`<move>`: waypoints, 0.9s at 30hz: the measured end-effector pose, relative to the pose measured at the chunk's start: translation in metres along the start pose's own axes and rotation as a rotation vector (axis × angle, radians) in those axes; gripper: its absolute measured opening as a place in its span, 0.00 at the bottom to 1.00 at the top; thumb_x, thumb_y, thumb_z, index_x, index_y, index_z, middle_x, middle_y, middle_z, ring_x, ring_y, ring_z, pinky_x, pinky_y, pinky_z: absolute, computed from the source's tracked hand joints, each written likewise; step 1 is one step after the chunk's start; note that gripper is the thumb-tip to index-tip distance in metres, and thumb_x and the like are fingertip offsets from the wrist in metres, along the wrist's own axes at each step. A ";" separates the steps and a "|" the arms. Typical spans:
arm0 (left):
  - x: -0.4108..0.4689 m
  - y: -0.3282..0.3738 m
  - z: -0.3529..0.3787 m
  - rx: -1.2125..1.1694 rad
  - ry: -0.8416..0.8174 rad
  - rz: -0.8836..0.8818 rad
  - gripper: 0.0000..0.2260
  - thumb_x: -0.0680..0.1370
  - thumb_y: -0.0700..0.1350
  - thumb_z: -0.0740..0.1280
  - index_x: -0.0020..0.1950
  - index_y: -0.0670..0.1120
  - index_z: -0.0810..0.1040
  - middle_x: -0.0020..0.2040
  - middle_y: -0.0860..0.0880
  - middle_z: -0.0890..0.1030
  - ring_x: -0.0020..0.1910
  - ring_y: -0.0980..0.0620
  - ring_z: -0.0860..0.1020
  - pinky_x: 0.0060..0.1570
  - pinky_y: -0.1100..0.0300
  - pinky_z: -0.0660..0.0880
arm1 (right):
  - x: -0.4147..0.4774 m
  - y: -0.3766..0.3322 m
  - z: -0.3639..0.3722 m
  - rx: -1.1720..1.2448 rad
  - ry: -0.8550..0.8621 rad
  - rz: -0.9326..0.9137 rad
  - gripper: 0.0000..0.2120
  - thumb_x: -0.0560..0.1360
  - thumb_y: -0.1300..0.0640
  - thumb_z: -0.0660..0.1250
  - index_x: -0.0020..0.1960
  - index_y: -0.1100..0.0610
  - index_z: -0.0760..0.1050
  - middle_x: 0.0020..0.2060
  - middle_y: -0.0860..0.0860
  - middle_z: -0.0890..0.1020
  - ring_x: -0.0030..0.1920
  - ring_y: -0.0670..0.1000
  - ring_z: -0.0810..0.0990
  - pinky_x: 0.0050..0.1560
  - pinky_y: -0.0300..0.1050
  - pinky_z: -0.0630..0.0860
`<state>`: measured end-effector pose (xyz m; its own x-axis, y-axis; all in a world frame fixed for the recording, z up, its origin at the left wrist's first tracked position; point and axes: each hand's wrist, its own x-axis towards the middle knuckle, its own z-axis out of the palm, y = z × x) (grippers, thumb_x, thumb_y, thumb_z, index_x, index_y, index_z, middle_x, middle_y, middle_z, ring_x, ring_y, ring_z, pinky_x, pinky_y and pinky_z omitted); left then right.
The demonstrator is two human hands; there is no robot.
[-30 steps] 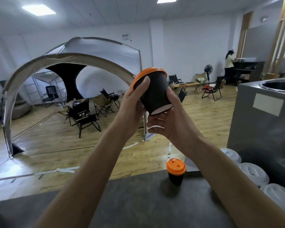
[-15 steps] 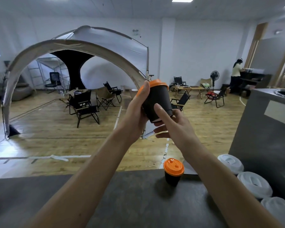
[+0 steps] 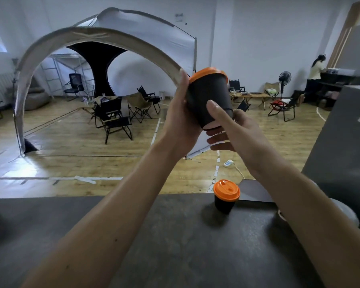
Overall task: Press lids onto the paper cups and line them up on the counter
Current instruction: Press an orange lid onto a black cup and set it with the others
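Note:
I hold a black paper cup with an orange lid up in the air, tilted to the left. My left hand wraps its left side, thumb up near the lid's rim. My right hand cradles its base, thumb lying on the front of the cup. A second black cup with an orange lid stands upright on the dark counter near its far edge, below my right forearm.
A tall grey metal box stands at the counter's right. A white lidded cup shows partly behind my right arm. Beyond the counter lie a wooden floor, a tent arch, folding chairs and a person far right.
The cup has stayed raised in both hands; the view has tilted down a little. My right thumb has moved from beside the cup onto its front.

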<state>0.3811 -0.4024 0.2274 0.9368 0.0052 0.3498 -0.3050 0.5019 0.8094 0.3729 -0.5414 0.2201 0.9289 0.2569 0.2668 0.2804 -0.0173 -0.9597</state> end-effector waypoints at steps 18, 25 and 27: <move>-0.009 0.002 0.000 0.171 0.093 0.054 0.34 0.77 0.65 0.66 0.74 0.43 0.71 0.69 0.41 0.78 0.68 0.41 0.78 0.66 0.39 0.75 | -0.008 0.022 -0.002 -0.349 0.308 -0.452 0.32 0.69 0.41 0.79 0.64 0.53 0.68 0.57 0.52 0.78 0.50 0.48 0.82 0.49 0.39 0.80; -0.025 -0.001 -0.009 0.186 0.081 0.008 0.32 0.79 0.65 0.61 0.75 0.44 0.71 0.67 0.40 0.80 0.64 0.42 0.81 0.54 0.44 0.81 | -0.011 0.026 -0.009 -0.610 0.386 -0.713 0.32 0.67 0.52 0.81 0.66 0.59 0.72 0.60 0.56 0.71 0.58 0.56 0.75 0.54 0.54 0.78; -0.027 -0.001 -0.006 0.194 0.038 -0.010 0.37 0.76 0.68 0.63 0.75 0.43 0.71 0.69 0.39 0.78 0.67 0.41 0.79 0.58 0.42 0.79 | -0.016 0.025 -0.002 -0.637 0.382 -0.741 0.32 0.66 0.57 0.81 0.66 0.60 0.73 0.61 0.59 0.70 0.58 0.57 0.74 0.53 0.55 0.80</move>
<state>0.3572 -0.3976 0.2140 0.9446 0.0356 0.3264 -0.3197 0.3262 0.8896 0.3659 -0.5481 0.1922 0.4561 0.0905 0.8853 0.7828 -0.5141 -0.3507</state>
